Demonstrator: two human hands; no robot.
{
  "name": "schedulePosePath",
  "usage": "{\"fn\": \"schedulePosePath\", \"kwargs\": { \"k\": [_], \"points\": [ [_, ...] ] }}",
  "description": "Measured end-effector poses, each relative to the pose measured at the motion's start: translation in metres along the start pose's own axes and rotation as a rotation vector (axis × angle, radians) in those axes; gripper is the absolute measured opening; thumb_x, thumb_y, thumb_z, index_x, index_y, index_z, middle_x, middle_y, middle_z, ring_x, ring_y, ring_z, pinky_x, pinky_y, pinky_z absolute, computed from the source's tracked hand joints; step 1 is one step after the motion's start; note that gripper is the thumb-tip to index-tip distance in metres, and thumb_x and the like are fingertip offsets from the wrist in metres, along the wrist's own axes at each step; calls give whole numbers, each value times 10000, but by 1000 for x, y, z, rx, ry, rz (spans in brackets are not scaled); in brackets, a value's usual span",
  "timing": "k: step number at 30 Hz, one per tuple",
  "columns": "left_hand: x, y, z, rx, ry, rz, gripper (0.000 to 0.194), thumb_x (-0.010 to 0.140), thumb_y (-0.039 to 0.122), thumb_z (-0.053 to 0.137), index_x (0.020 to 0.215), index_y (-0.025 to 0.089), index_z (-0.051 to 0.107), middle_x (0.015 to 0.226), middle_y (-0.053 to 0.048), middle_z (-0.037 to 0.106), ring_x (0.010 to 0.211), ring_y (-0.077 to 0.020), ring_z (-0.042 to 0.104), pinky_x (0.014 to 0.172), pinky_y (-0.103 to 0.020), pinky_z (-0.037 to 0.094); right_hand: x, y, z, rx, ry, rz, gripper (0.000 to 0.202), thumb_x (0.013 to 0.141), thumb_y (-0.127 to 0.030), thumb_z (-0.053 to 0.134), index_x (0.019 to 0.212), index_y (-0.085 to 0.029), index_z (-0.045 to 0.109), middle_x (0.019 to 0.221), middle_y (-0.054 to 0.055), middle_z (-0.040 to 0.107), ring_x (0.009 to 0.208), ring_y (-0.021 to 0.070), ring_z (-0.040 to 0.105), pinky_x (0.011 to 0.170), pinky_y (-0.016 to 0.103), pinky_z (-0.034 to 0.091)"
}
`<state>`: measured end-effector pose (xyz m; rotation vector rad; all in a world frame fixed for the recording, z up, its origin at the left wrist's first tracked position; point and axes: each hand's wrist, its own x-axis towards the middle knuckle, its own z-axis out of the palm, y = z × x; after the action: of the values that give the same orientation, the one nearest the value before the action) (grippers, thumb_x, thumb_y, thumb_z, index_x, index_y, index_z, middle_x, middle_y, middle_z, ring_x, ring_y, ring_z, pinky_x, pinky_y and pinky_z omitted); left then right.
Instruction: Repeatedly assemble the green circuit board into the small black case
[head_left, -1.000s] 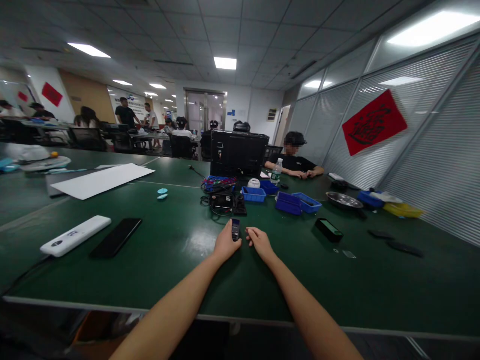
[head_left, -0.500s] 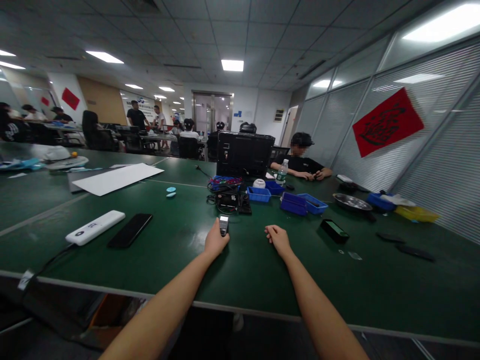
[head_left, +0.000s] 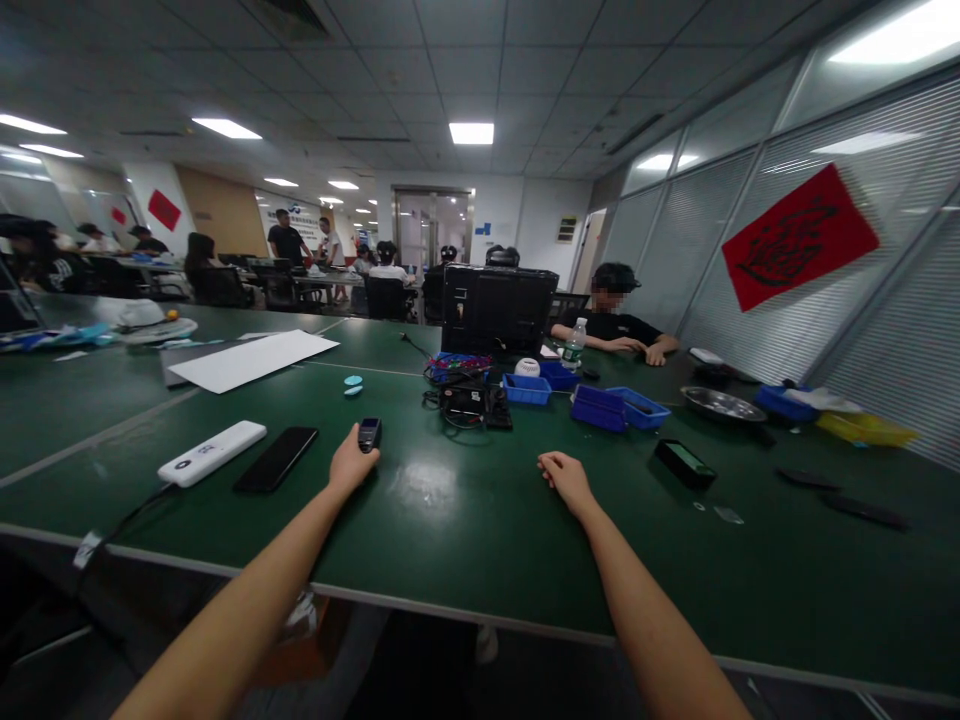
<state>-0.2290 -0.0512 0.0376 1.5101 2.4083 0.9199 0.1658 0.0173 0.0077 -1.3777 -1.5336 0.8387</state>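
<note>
My left hand (head_left: pixel 352 466) grips a small black handheld device with a little screen (head_left: pixel 369 434), held upright just over the green table (head_left: pixel 465 500). A black smartphone (head_left: pixel 277 459) lies flat to the left of that hand, with a white power bank (head_left: pixel 212 453) beyond it, a black cable running from its near end. Over on the right, my right hand (head_left: pixel 565 479) rests at the tabletop with its fingers loosely curled in, and nothing shows in them. Between the two hands the table surface reflects a ceiling light.
Ahead stand a black monitor (head_left: pixel 499 308), tangled cables (head_left: pixel 465 402), blue trays (head_left: pixel 526 389), a baseball (head_left: pixel 527 367) and a water bottle (head_left: pixel 574 343). A black box (head_left: pixel 685 464) and metal pan (head_left: pixel 722 404) lie right. A seated person (head_left: pixel 619 318) is across the table.
My left hand has moved left with the handheld device, away from the cables and closer to the smartphone. The right hand stays curled in nearly the same place. The view has shifted slightly.
</note>
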Motion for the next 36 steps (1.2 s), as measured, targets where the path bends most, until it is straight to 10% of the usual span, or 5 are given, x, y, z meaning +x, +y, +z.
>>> {"fn": "schedulePosePath", "kwargs": {
  "k": [18, 36],
  "points": [
    [36, -49, -10, 81, 110, 19, 600, 732, 461, 495, 1237, 154, 393, 1134, -132, 578, 1039, -268, 540, 817, -320, 417, 3, 5, 1, -23, -27, 23, 223, 709, -309, 496, 783, -129, 606, 668, 40, 613, 439, 84, 470, 402, 200, 363],
    [-18, 43, 52, -80, -77, 270, 674, 716, 436, 547, 1276, 115, 351, 1234, -169, 502, 1107, -267, 494, 898, -325, 362, 6, 8, 4, -140, -47, -40, 204, 709, -291, 478, 753, -154, 622, 709, 37, 649, 574, 128, 568, 551, 228, 417]
  ]
}}
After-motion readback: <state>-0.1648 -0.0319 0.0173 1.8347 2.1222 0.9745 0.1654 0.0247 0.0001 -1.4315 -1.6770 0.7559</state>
